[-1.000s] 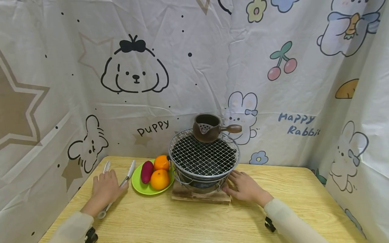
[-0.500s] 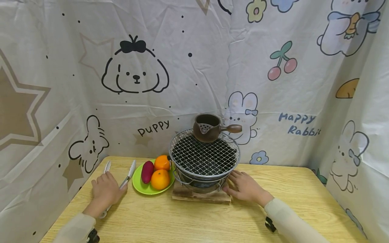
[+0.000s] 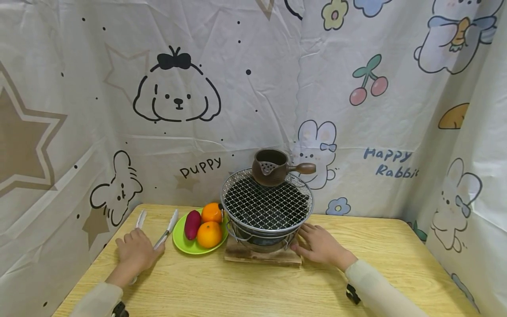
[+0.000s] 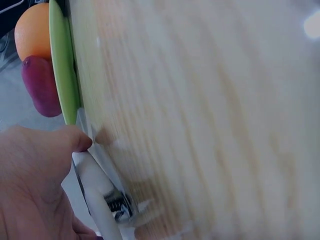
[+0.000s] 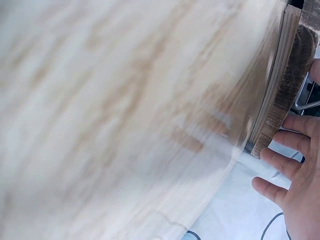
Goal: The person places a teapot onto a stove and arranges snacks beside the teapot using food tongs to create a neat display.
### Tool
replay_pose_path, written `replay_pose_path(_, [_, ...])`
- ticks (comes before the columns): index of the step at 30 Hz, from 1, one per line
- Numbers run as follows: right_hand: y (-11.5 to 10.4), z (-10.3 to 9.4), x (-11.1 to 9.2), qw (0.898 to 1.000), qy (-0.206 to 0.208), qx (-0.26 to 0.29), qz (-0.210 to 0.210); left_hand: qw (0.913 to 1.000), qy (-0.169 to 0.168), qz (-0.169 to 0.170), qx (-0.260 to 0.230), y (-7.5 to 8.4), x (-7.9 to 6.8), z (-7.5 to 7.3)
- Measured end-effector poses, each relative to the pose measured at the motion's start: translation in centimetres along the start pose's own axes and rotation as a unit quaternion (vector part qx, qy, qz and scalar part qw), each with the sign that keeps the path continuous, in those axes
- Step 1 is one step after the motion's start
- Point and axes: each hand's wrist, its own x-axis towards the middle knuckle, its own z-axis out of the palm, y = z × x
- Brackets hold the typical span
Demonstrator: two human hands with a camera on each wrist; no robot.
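Note:
Metal tongs [image 3: 160, 241] with pale tips lie spread on the table beneath my left hand [image 3: 136, 251]. Its thumb is at the tongs' right arm and its fingers lie loosely over the left arm; the palm hides their middle. In the left wrist view the thumb [image 4: 75, 138] meets the tongs' pale handle [image 4: 95, 185]. My right hand [image 3: 321, 244] rests at the right of a round wire-mesh grill [image 3: 265, 207], fingers extended. The right wrist view shows those fingertips [image 5: 272, 155] at the edge of the wooden board [image 5: 285, 85] under the grill.
On the grill's back part stands a brown side-handled pot [image 3: 271, 169]. A green plate [image 3: 184, 246] left of the grill bears a purple sweet potato [image 3: 192, 224], an orange [image 3: 209, 234] and another orange fruit [image 3: 211, 212]. A printed cloth [image 3: 253, 88] closes off the back and sides.
My left hand has slid back along the tongs, toward me and slightly left, covering more of their hinge end. The tongs keep their spread, and my right hand stays put.

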Motion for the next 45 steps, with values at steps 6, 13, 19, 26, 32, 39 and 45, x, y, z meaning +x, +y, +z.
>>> replay_pose_path(6, [0.0, -0.1, 0.0, 1.0, -0.008, 0.002, 0.007, 0.9999, -0.007, -0.005, -0.015, -0.4, 0.1, 0.0])
replay_pose_path(13, [0.2, 0.2, 0.1, 1.0, -0.002, -0.003, 0.005, 0.9996, -0.02, -0.015, -0.016, 0.0, -0.1, -0.8])
replay_pose_path(19, [0.3, 0.4, 0.1, 1.0, 0.008, 0.002, 0.0, 0.9991, -0.03, -0.021, -0.023, 0.1, -0.1, -1.0])
replay_pose_path(26, [0.3, 0.6, 0.0, 1.0, 0.005, 0.003, 0.0, 0.9969, -0.042, -0.033, -0.058, -0.2, -0.1, -0.8])
replay_pose_path(32, [0.3, 0.6, -0.1, 1.0, 0.0, 0.007, 0.004, 0.9969, 0.005, -0.029, -0.073, -0.5, 0.0, -0.3])
replay_pose_path(39, [0.3, 0.6, -0.1, 1.0, 0.003, 0.003, 0.003, 0.9913, 0.101, -0.008, -0.084, -0.8, 0.1, 0.2])
replay_pose_path(45, [0.3, 0.5, 0.0, 1.0, 0.006, 0.003, 0.002, 0.9854, 0.15, -0.009, -0.08, -0.9, 0.3, 0.2])
